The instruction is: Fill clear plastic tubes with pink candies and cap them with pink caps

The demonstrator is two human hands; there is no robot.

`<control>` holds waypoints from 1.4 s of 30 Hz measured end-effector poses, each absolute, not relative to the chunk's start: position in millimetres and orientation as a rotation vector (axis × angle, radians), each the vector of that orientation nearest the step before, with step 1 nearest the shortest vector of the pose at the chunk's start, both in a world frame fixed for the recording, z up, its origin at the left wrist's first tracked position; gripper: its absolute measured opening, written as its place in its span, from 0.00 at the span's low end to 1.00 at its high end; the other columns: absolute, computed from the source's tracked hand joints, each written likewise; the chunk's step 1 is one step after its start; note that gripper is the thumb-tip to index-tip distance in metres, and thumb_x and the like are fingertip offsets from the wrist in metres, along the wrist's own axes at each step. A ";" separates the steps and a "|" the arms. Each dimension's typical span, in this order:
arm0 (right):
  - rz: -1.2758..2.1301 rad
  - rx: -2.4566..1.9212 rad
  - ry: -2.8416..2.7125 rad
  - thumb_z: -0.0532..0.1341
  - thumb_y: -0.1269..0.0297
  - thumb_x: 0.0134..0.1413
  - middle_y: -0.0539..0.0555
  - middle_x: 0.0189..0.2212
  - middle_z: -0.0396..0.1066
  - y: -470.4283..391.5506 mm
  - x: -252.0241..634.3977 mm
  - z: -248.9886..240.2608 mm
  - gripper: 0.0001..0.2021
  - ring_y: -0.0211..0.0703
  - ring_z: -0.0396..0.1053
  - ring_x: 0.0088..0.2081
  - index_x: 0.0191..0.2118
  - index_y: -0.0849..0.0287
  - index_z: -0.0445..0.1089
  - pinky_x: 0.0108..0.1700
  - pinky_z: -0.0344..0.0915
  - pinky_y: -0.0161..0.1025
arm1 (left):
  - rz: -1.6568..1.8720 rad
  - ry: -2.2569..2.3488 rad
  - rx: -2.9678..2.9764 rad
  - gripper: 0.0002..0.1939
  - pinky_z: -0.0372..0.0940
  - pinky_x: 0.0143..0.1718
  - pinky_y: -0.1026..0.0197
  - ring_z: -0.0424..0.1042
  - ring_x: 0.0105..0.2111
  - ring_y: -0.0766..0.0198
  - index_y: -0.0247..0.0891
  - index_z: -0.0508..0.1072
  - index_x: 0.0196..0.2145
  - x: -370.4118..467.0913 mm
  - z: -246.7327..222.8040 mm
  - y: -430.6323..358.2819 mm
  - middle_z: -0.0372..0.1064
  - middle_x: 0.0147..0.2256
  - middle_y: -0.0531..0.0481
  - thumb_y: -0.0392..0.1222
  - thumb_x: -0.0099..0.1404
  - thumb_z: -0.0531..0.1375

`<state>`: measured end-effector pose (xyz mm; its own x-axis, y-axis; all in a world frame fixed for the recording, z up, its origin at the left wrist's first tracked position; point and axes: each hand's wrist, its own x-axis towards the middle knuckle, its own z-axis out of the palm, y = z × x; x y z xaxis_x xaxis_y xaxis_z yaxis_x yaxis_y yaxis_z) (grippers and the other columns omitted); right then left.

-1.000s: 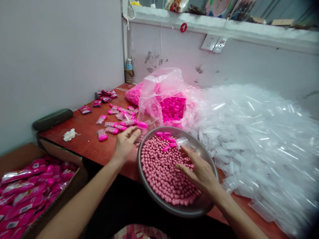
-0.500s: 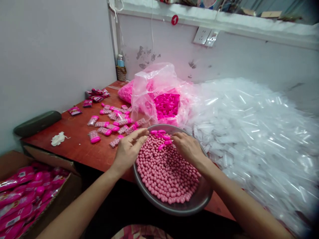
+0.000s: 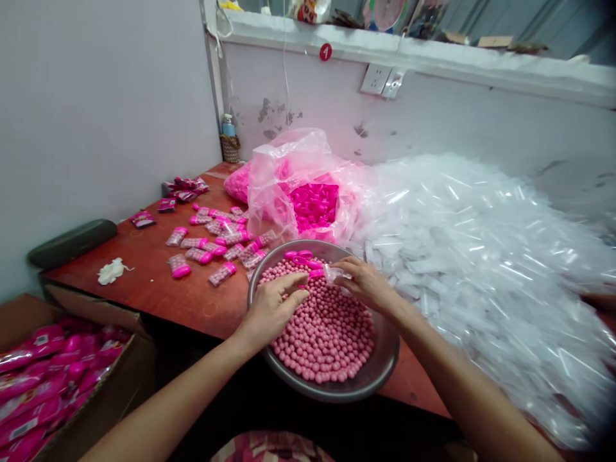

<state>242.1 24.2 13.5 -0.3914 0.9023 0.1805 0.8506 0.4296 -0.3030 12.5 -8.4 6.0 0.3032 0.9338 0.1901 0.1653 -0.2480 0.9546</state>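
A metal bowl (image 3: 387, 359) full of pink beads (image 3: 322, 346) stands at the table's front edge. Over its left part is my left hand (image 3: 279, 301), thumb and fingers apart, with nothing visible between them. My right hand (image 3: 363, 280), above the bowl's right side, grips a small clear plastic tube (image 3: 335, 274) between thumb and fingers. Bright pink caps (image 3: 303, 258) lie on the beads at the back of the bowl, close to both hands; one is partly hidden by my left fingertips.
Filled tubes (image 3: 222, 274) are scattered left of the bowl. Behind it stands a plastic bag (image 3: 269, 186) of pink caps. Clear tubes (image 3: 471, 244) are heaped on the right. A carton (image 3: 115, 378) of pink packets is at lower left, near a dark green case (image 3: 72, 244).
My left hand has moved right, over the beads and close to the caps. The clear tube now shows plainly in my right hand. The view has shifted slightly.
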 end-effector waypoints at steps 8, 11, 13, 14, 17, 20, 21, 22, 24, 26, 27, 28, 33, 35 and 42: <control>0.935 -1.238 -2.043 0.60 0.61 0.52 0.51 0.30 0.70 -19.1 217.1 28.6 0.09 0.40 0.68 0.33 0.37 0.61 0.67 0.34 0.66 0.35 | 1.118 0.891 1.850 0.12 0.64 0.45 0.59 0.70 0.40 0.62 0.39 0.72 0.42 35.5 24.7 -20.3 0.71 0.41 0.48 0.35 0.59 0.58; 1.122 -1.172 -1.938 0.59 0.60 0.53 0.50 0.31 0.70 -28.7 212.0 26.3 0.11 0.39 0.69 0.33 0.40 0.60 0.65 0.34 0.67 0.35 | 1.114 0.918 1.676 0.06 0.66 0.38 0.61 0.70 0.32 0.64 0.37 0.73 0.35 33.5 25.9 -16.3 0.71 0.32 0.50 0.34 0.58 0.59; 1.084 -1.164 -1.941 0.56 0.62 0.57 0.52 0.35 0.70 -31.4 214.3 27.4 0.12 0.39 0.69 0.35 0.46 0.59 0.63 0.34 0.67 0.35 | 1.066 0.873 1.348 0.04 0.67 0.33 0.63 0.70 0.28 0.66 0.35 0.72 0.31 29.4 25.1 -11.9 0.69 0.28 0.52 0.36 0.55 0.61; 1.010 -1.153 -1.953 0.53 0.64 0.59 0.54 0.38 0.70 -31.7 216.4 29.1 0.14 0.39 0.69 0.37 0.50 0.58 0.61 0.35 0.68 0.35 | 1.027 0.833 1.147 0.05 0.68 0.30 0.64 0.69 0.27 0.67 0.34 0.71 0.30 27.4 24.4 -10.0 0.68 0.27 0.53 0.37 0.54 0.63; 0.656 -1.012 -2.095 0.51 0.69 0.60 0.58 0.49 0.64 -29.9 220.8 38.4 0.19 0.42 0.66 0.47 0.56 0.54 0.54 0.43 0.67 0.39 | 0.896 0.735 0.699 0.09 0.69 0.28 0.67 0.68 0.24 0.71 0.31 0.69 0.27 25.3 21.7 -7.8 0.66 0.25 0.53 0.36 0.50 0.66; 0.363 -0.772 -2.339 0.52 0.72 0.59 0.58 0.49 0.64 -26.7 216.9 49.1 0.15 0.44 0.62 0.52 0.51 0.56 0.61 0.52 0.61 0.44 | 0.802 0.673 0.611 0.09 0.69 0.29 0.67 0.69 0.25 0.71 0.30 0.70 0.29 27.6 18.9 -9.7 0.68 0.27 0.50 0.37 0.50 0.66; 0.325 -0.727 -2.383 0.52 0.72 0.59 0.58 0.47 0.65 -25.3 215.1 51.1 0.13 0.43 0.62 0.51 0.49 0.57 0.61 0.52 0.60 0.44 | 0.785 0.658 0.626 0.10 0.69 0.29 0.66 0.70 0.26 0.70 0.31 0.71 0.30 28.0 18.2 -10.0 0.68 0.28 0.49 0.37 0.51 0.65; 0.308 -0.722 -2.408 0.52 0.72 0.59 0.58 0.45 0.67 -23.6 213.9 51.7 0.12 0.43 0.63 0.49 0.48 0.58 0.61 0.51 0.61 0.43 | 0.789 0.661 0.660 0.10 0.69 0.30 0.66 0.71 0.27 0.69 0.31 0.71 0.32 27.6 17.4 -9.7 0.69 0.31 0.49 0.38 0.52 0.65; 0.269 -0.867 -2.496 0.52 0.72 0.59 0.57 0.40 0.69 -19.2 214.2 46.8 0.10 0.42 0.66 0.44 0.47 0.59 0.62 0.46 0.63 0.40 | 0.878 0.732 0.783 0.11 0.69 0.33 0.65 0.71 0.32 0.67 0.33 0.72 0.36 24.1 15.5 -6.9 0.69 0.37 0.48 0.38 0.53 0.64; 0.170 -1.136 -2.687 0.51 0.73 0.58 0.57 0.35 0.70 -13.9 215.7 34.0 0.08 0.43 0.67 0.38 0.41 0.61 0.65 0.40 0.64 0.39 | 1.013 0.839 0.924 0.12 0.68 0.37 0.64 0.71 0.36 0.65 0.35 0.73 0.38 18.2 12.1 -1.9 0.69 0.41 0.48 0.37 0.53 0.63; 0.104 -1.247 -2.804 0.51 0.74 0.58 0.57 0.32 0.70 -11.4 215.2 25.3 0.08 0.44 0.66 0.36 0.38 0.62 0.66 0.38 0.64 0.39 | 1.064 0.878 0.981 0.12 0.68 0.39 0.63 0.70 0.38 0.64 0.35 0.73 0.38 15.2 9.7 0.7 0.69 0.41 0.48 0.38 0.54 0.63; 0.050 -1.313 -2.913 0.51 0.75 0.57 0.58 0.30 0.69 -9.2 213.1 15.9 0.08 0.44 0.66 0.35 0.35 0.62 0.67 0.38 0.63 0.40 | 1.095 0.900 1.030 0.11 0.67 0.41 0.61 0.70 0.39 0.63 0.35 0.73 0.38 12.6 7.0 3.1 0.70 0.40 0.48 0.38 0.55 0.62; 0.464 -1.240 -2.914 0.50 0.77 0.55 0.57 0.29 0.69 -3.7 182.6 -17.7 0.08 0.42 0.64 0.32 0.32 0.64 0.66 0.40 0.61 0.40 | 1.173 0.944 1.220 0.11 0.64 0.47 0.55 0.69 0.42 0.59 0.34 0.73 0.39 7.8 -4.2 7.6 0.71 0.40 0.46 0.39 0.58 0.58; 0.617 -1.261 -2.803 0.51 0.76 0.55 0.54 0.28 0.68 -3.1 174.5 -17.2 0.07 0.38 0.63 0.29 0.32 0.63 0.65 0.36 0.61 0.36 | 1.212 0.977 1.267 0.11 0.62 0.49 0.55 0.69 0.43 0.59 0.35 0.73 0.40 7.3 -4.6 6.3 0.71 0.41 0.46 0.38 0.60 0.56; 1.511 -1.149 -1.673 0.58 0.64 0.55 0.51 0.34 0.67 -9.4 193.5 6.6 0.07 0.38 0.66 0.36 0.39 0.59 0.63 0.41 0.64 0.38 | 1.085 0.978 1.363 0.15 0.63 0.48 0.57 0.70 0.44 0.58 0.35 0.71 0.44 8.5 0.2 0.1 0.71 0.43 0.45 0.43 0.59 0.59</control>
<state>193.5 -9.4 6.6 -0.4439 0.8889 -0.1136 0.2033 -0.0236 -0.9788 8.5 0.1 0.2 0.2440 0.9666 0.0788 -0.0225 -0.0756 0.9969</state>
